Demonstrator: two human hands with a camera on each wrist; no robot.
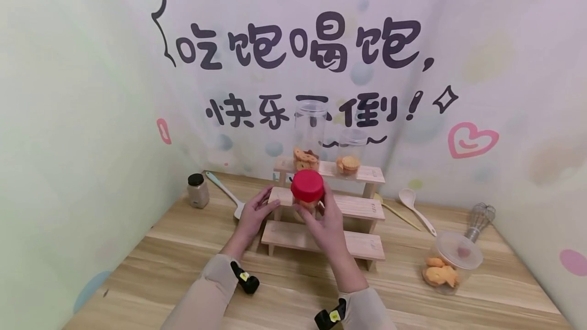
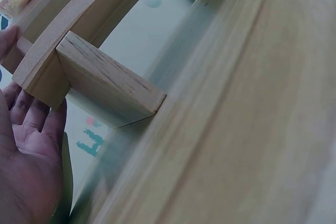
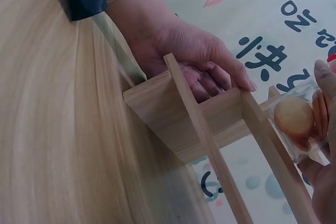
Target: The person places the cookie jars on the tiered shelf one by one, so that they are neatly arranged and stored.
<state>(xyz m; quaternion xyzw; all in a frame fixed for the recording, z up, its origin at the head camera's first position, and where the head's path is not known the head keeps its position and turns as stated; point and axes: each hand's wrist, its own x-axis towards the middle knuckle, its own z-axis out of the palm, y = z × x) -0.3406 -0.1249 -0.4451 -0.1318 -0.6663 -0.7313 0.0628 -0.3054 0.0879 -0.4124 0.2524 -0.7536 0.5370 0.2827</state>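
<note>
My right hand [image 1: 329, 222] grips a clear jar with a red lid [image 1: 307, 186], thumb on one side and fingers on the other. Round cookies [image 3: 294, 116] show through its wall in the right wrist view. The jar is upright at the middle step of a three-step wooden display stand [image 1: 362, 207], its base close over the board. With my left hand [image 1: 254, 214] I hold the left end of that step, thumb on top and fingers beneath. On the top step stand a tall clear jar of cookies [image 1: 310, 134] and a shorter one [image 1: 350, 159].
Left of the stand are a black-lidded jar [image 1: 198, 193] and a white spatula [image 1: 224, 187]. To the right lie a yellow-handled utensil [image 1: 400, 215], a white spoon [image 1: 416, 212] and a whisk [image 1: 480, 220]. A clear-lidded cookie jar [image 1: 451, 264] stands nearer. A printed curtain hangs behind.
</note>
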